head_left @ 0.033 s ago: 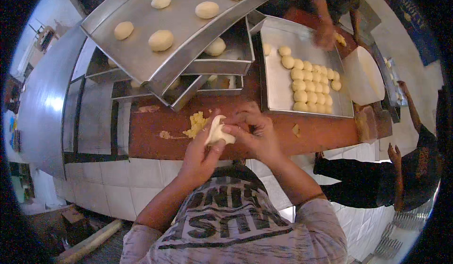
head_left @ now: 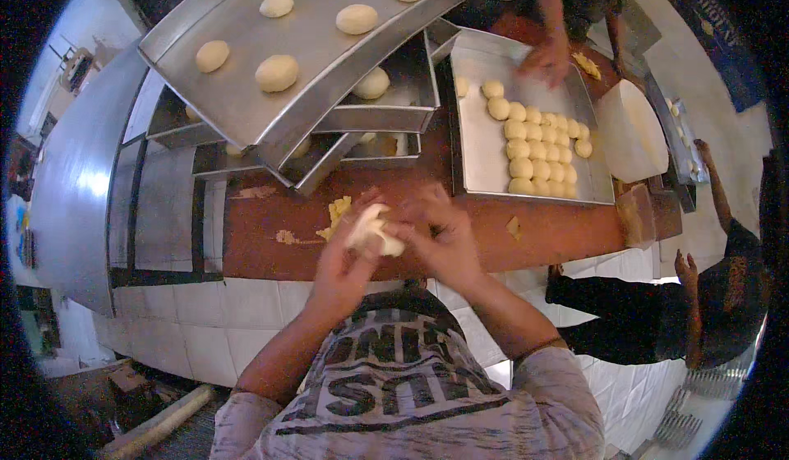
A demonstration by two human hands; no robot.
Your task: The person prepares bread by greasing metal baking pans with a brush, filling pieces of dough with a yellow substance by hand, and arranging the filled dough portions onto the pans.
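Over the near edge of the brown table (head_left: 534, 234), both my hands are closed on a piece of pale dough (head_left: 386, 242). My left hand (head_left: 339, 259) cups it from the left, with the thumb against its near side. My right hand (head_left: 448, 234) pinches its right side with thumb and fingers. The fingers are smeared by motion, and part of the dough is hidden behind them. Crumbled yellow scraps (head_left: 336, 211) lie on the table just beyond my left hand.
Stacked metal trays stand far left, dough pieces (head_left: 276, 73) spaced out on the top tray (head_left: 316, 41). Right of them, a tray (head_left: 485, 160) holds rows of dough balls (head_left: 534, 149). Another person's hand (head_left: 546, 64) moves over its far side. A person (head_left: 657, 316) stands at the right.
The dough turns slightly between my hands, and my fingers shift on it. The other person's hand moves a little to the left above the tray of balls.
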